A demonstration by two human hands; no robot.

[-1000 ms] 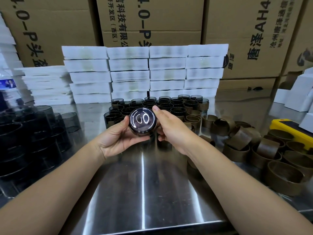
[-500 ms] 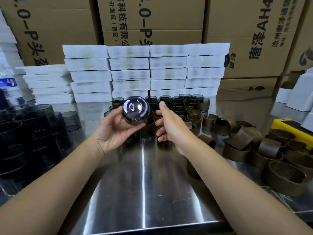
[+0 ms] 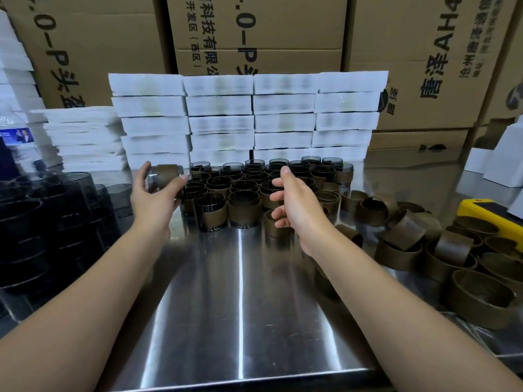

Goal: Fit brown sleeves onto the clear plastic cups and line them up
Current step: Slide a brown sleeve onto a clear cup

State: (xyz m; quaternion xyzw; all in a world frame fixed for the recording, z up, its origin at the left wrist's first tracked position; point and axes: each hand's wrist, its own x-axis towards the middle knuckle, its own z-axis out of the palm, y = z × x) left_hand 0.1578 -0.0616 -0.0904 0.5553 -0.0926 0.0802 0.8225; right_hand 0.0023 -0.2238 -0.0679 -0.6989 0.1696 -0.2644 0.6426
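**Sleeved Cup Held at Left of Cup Block**

Markings. The cartons (image 3: 254, 38) at the rear carry printed text. The middle one reads ".0-P", "科技有限公" and "(西区)"; the right one reads "AH4". The white boxes (image 3: 249, 117) stacked in front of them show only blurred print. A bottle (image 3: 19, 137) at far left has a blue label, too small to read.

Hands. The left hand (image 3: 154, 196) grips one sleeved cup (image 3: 165, 176), raised just left of the block's rear rows; motion blur hides its tilt. The right hand (image 3: 294, 202) holds nothing, fingers loosely spread, above the block's right front.

Layout. The block (image 3: 243, 193) of sleeved cups stands upright in rows at mid-surface, in front of the white boxes. Loose sleeves (image 3: 424, 244) lie heaped to its right. Dark bare cups (image 3: 42, 210) sit nested at the left. A yellow item (image 3: 492, 213) lies at far right, behind the sleeves.

Clearance. The steel surface (image 3: 240, 306) shows open between the forearms, from the block's front row to the near edge. The heaps bound this lane on both sides.
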